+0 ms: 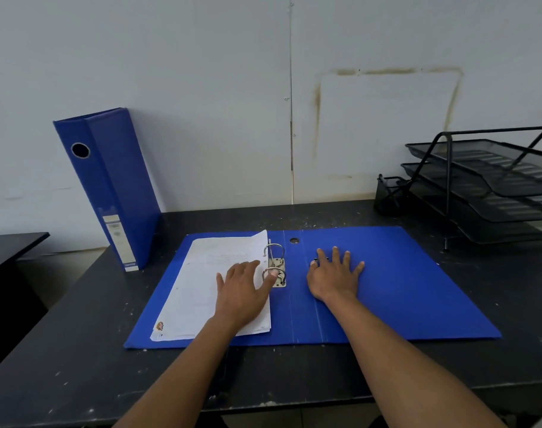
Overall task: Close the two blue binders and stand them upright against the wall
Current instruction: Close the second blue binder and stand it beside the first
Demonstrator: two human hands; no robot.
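One blue binder (109, 186) upright at surface's (78, 350) back left corner, leaning on wall (201, 88). Second binder (387, 282) flat open mid-surface. Left hand (242, 291) flat on paper stack (208, 282) by rings (274, 264); right hand (334, 276) flat on cover; neither grips anything. We judge: keep pages pinned, check rings shut, fold right cover over.
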